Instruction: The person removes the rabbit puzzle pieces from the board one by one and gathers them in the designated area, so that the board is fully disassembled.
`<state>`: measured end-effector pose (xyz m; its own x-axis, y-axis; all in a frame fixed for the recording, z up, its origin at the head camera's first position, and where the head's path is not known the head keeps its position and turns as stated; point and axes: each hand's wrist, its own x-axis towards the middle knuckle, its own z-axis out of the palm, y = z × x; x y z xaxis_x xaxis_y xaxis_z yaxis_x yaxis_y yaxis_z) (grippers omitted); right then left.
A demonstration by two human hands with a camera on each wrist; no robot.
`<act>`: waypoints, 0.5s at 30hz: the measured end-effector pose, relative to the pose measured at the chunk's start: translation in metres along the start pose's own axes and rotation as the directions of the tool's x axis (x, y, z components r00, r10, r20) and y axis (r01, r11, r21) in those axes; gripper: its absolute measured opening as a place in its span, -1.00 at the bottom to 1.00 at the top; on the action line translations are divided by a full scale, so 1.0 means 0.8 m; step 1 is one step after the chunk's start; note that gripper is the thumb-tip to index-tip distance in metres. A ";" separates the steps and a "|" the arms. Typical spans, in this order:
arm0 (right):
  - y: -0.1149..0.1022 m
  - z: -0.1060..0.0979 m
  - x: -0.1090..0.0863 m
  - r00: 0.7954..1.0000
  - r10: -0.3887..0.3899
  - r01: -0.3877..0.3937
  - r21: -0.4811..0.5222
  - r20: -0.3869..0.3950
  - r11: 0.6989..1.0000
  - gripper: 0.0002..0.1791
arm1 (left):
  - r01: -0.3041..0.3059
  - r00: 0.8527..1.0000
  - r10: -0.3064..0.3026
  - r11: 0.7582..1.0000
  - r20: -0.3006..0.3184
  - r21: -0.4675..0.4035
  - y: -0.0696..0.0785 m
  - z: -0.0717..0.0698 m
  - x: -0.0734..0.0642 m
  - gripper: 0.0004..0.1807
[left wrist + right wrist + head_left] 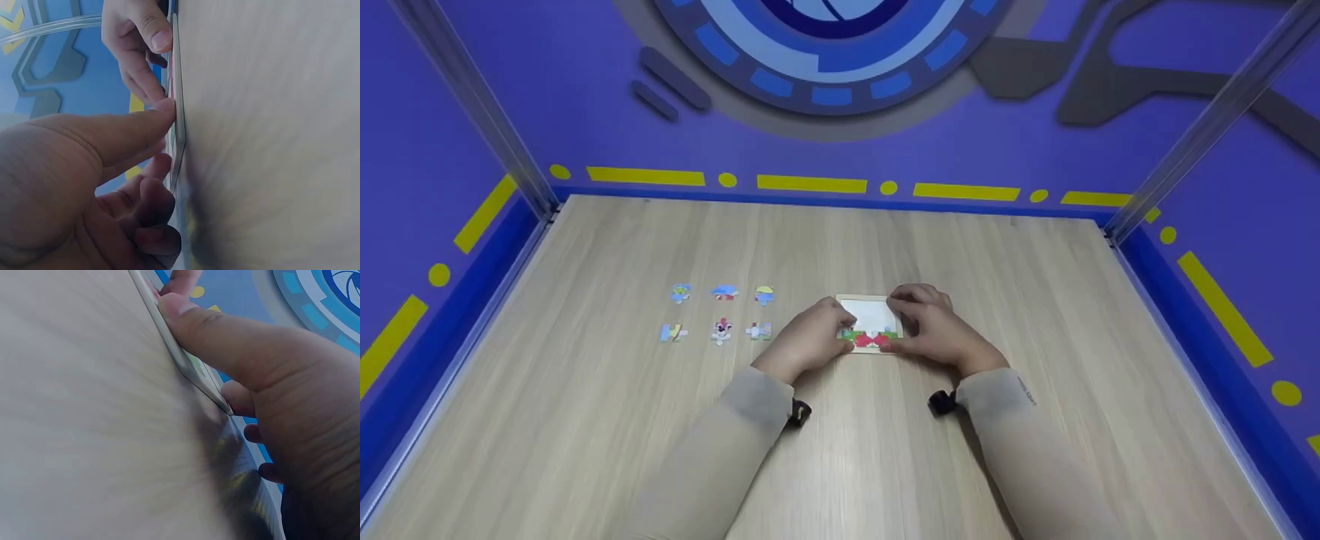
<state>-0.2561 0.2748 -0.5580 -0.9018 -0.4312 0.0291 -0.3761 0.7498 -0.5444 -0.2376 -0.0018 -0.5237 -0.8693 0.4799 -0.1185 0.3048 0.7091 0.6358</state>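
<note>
A small square jigsaw puzzle tray [870, 310] with a light wooden rim lies flat on the table. Its upper part shows bare white, while joined pieces [862, 340] with red and green print fill the side nearest me. My left hand [808, 337] grips the tray's left side, thumb by the near-left corner and fingers bent at the left edge. On the opposite side, my right hand [943, 330] holds the tray between a thumb on the near rim and fingers along the right edge. Both wrist views show the thumbs on the tray edge [179, 107].
Left of the tray, several loose jigsaw pieces lie apart in two rows, among them a piece with a red-and-white figure [722, 330] and one with a yellow top [764, 294]. Blue-purple panels [585, 135] border the wooden table [840, 247] at the back and sides.
</note>
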 end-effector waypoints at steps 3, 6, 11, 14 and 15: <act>-0.001 0.001 0.001 1.000 0.001 -0.001 -0.008 -0.005 1.000 0.01 | 0.007 1.000 -0.007 1.000 0.011 0.022 0.001 0.001 0.000 -0.56; -0.002 0.001 0.000 1.000 0.011 -0.011 -0.010 -0.008 1.000 0.00 | 0.026 1.000 -0.026 1.000 0.014 0.015 0.003 0.003 0.000 -0.57; -0.005 0.002 0.000 0.999 0.023 -0.023 -0.004 -0.027 1.000 -0.05 | 0.046 0.999 -0.046 0.999 0.004 -0.009 0.003 0.004 0.001 -0.58; -0.010 0.003 0.001 0.998 0.032 -0.032 -0.007 -0.047 0.999 -0.09 | 0.046 0.999 -0.046 0.999 -0.001 -0.018 0.003 0.004 0.001 -0.59; -0.012 0.004 0.002 0.998 0.036 -0.036 -0.008 -0.053 0.999 -0.10 | 0.047 0.999 -0.047 0.999 -0.003 -0.019 0.003 0.004 0.001 -0.59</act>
<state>-0.2533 0.2655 -0.5553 -0.9247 -0.3767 0.0542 -0.3448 0.7692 -0.5380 -0.2363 0.0015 -0.5245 -0.8838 0.4445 -0.1460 0.2564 0.7211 0.6436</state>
